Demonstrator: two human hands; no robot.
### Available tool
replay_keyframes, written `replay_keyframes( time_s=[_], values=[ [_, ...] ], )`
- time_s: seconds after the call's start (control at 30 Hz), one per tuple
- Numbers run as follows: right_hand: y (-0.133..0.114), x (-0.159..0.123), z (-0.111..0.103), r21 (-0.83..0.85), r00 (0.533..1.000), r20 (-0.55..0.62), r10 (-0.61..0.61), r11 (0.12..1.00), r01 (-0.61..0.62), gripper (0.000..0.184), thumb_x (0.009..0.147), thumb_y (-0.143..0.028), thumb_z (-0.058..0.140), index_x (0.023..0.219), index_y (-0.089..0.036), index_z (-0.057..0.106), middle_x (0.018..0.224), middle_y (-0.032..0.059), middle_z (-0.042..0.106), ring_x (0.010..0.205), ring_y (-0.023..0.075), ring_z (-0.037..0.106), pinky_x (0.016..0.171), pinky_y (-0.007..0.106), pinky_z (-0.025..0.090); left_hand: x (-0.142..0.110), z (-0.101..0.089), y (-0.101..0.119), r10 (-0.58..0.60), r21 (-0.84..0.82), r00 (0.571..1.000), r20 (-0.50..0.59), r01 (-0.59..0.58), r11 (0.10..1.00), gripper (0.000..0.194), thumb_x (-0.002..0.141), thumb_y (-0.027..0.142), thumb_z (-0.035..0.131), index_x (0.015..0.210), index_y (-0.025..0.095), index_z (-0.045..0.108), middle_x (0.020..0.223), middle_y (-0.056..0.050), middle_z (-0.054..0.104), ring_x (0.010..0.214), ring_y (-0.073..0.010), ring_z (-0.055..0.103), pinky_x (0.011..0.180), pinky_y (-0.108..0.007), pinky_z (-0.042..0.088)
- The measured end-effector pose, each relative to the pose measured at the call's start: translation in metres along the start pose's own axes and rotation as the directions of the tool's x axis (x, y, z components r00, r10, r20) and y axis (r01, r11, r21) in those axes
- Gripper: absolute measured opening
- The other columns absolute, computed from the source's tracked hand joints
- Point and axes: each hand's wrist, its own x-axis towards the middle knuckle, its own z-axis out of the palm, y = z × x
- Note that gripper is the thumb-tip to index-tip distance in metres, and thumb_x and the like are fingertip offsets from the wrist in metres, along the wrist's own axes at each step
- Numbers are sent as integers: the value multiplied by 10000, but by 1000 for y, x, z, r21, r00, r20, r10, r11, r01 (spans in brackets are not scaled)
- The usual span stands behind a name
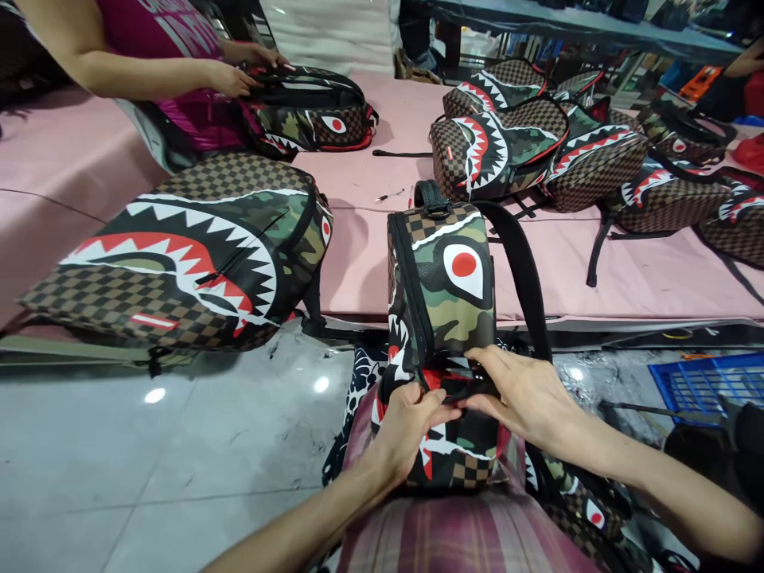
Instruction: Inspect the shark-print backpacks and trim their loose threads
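A backpack (457,318) with brown checks, camouflage and a red-and-white eye stands on edge on my lap, its side facing me. Its side pocket gapes a little, showing red lining. My left hand (406,426) pinches the pocket's edge at the left. At the right side of the pocket my right hand (528,390) is closed, thumb below and fingers above the opening, gripping the fabric. The fingertips of both hands nearly meet. A black top handle (430,196) and a black shoulder strap (525,270) stick out from the bag.
Another shark-mouth backpack (196,255) lies at the left on the pink-covered table (358,255). Several more backpacks (501,143) are heaped at the back right. Across the table a person in a magenta shirt (164,40) handles a bag (316,115). A blue crate (710,386) sits right.
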Motion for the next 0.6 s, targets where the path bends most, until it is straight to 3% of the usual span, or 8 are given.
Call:
replay_keyframes(
  time_s=[0.1,0.3,0.47,0.6],
  values=[
    [-8,7,-8,-114,994,97,56,992,-45,154,850,-243,490,937,-179,600,834,48,635,736,181,608,558,259,412,1,0,-3,-7,24,1000,-9,7,1000,335,598,328,747,784,71,640,817,-111,678,808,-246,656,837,-390,504],
    [-16,21,-20,-207,937,313,152,974,-88,235,873,-256,435,787,-196,645,832,46,641,688,148,598,475,262,252,4,-2,-9,55,47,998,22,-56,997,327,649,339,710,819,74,622,790,-77,664,788,-232,653,842,-421,505],
    [-19,26,-22,-228,917,341,206,965,-132,263,876,-274,421,781,-198,653,869,48,653,688,152,609,479,268,222,6,-4,-12,63,27,998,17,-63,998,279,640,324,718,742,104,580,733,-34,635,761,-223,654,830,-429,508],
    [-20,22,-15,-213,923,313,224,964,-161,264,876,-273,410,780,-211,648,866,43,650,714,157,610,491,262,237,8,-5,-14,86,37,996,32,-88,995,284,656,314,699,810,92,611,796,-58,655,760,-214,653,804,-404,518]
  ],
)
